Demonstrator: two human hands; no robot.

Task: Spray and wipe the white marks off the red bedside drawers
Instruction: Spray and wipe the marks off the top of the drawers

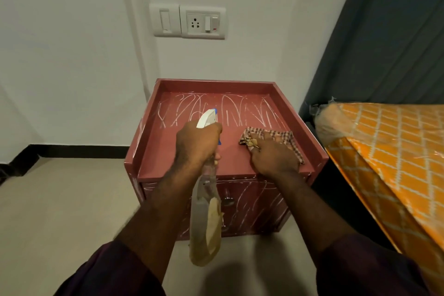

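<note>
Red bedside drawers (216, 84) at centre frame; white marks (230, 113) cross the top's far half. The left hand (197, 144) grips the spray bottle (205, 218), its nozzle aimed at them. The right hand (274, 156) holds a checked cloth (278, 136) down (fingers seemingly bunching it), ready to wipe.

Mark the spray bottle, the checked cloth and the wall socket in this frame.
spray bottle (203, 214), head view, on its clear body below the left hand (197, 142).
checked cloth (281, 136), head view, on the fabric beyond the right hand (274, 158).
wall socket (195, 23), head view, on its pin holes.
</note>
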